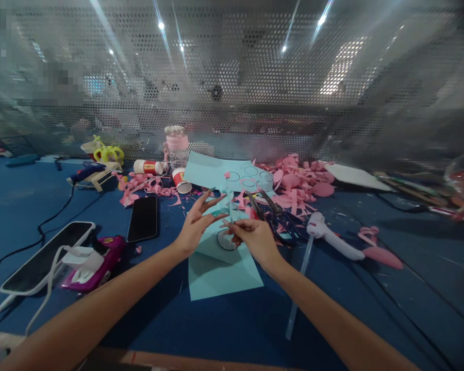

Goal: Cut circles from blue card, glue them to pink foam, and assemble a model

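head view: both hands pinching light-blue paper, fingers splayed

Left hand fingers spread; right hand curled, fingertips meeting.

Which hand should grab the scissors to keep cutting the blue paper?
Probably the right hand. The scissors lie on the table just beyond it, on its own side. The left hand is farther away, fingers spread, pinching the light blue paper, so it seems better left holding that.
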The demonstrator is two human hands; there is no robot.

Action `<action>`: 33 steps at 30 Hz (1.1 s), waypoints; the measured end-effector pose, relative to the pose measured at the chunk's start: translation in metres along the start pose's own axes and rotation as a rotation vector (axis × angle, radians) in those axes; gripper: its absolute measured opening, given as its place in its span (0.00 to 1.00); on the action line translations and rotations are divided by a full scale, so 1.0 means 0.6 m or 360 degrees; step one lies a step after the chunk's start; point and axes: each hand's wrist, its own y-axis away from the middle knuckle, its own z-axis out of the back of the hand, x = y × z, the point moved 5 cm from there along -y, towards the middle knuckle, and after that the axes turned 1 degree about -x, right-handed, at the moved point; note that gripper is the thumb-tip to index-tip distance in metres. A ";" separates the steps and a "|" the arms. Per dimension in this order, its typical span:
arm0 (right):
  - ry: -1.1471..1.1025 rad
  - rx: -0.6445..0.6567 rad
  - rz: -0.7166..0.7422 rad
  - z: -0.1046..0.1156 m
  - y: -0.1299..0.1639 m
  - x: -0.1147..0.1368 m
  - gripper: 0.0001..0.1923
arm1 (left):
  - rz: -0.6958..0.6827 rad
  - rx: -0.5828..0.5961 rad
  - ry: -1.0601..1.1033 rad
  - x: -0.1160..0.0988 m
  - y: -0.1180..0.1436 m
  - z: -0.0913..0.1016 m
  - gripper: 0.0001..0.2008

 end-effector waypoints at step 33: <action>0.0027 -0.0100 0.0193 0.001 0.007 -0.002 0.14 | 0.0312 -0.0080 0.0178 0.007 -0.006 0.010 0.21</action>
